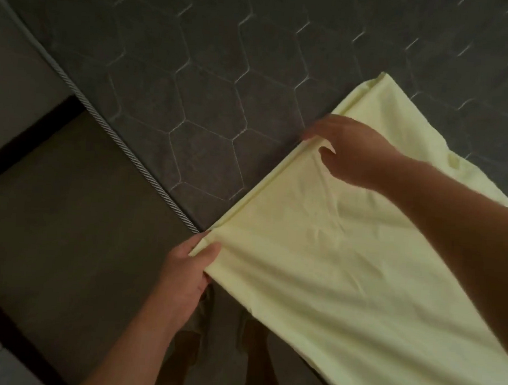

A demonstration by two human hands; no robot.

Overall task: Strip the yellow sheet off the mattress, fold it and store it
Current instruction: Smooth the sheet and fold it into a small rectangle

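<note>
Currently, the left hand (185,273) pinches the near corner of the folded yellow sheet (347,259), thumb on top, at the mattress (193,98) edge. The right hand (351,152) reaches across, fingers curled over the sheet's folded edge. The sheet lies partly on the mattress, partly overhanging.

Bare mattress (256,57) open ahead; yellow sheet (348,244) covers right.

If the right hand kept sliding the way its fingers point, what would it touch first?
The right hand points up-left across the yellow sheet. Past the sheet's folded edge it would probably meet the bare dark mattress; depth is uncertain.
</note>
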